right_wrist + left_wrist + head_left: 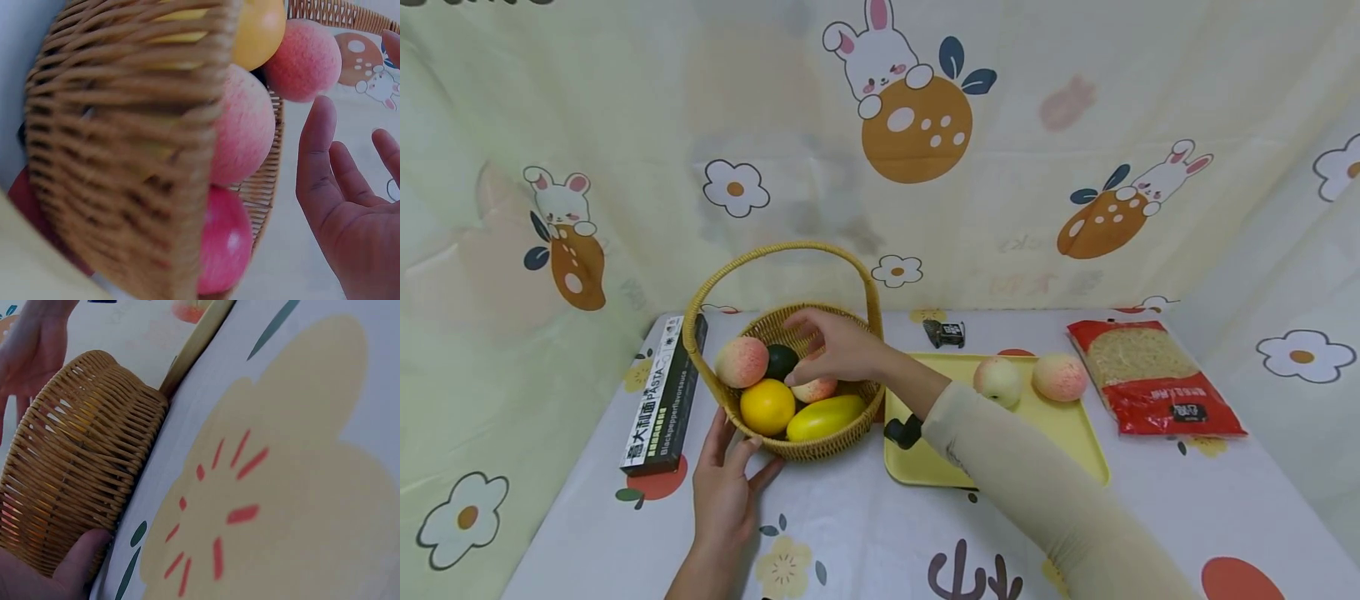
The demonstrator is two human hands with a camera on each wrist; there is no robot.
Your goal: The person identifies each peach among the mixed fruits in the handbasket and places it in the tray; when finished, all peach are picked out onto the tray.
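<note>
A wicker basket [820, 448] with a tall handle stands left of centre. Inside are a peach [741, 362], a dark green fruit [782, 361], a round yellow fruit [767, 407], a long yellow fruit [826, 418] and a second peach [244, 125]. The right wrist view also shows a glossy pink-red fruit [226, 240] there. My left hand [724, 492] rests against the basket's lower front left, thumb by its base in the left wrist view. Over the fruit, beneath the handle, my right hand [842, 343] has its fingers spread and holds nothing.
A yellow tray [1060, 450] right of the basket bears two peach-like fruits [1028, 379] and a dark object [902, 432] partly behind the right sleeve. A black pasta box [664, 396] lies left, a red-and-clear food bag [1157, 379] right. A small black packet [951, 333] lies behind the tray.
</note>
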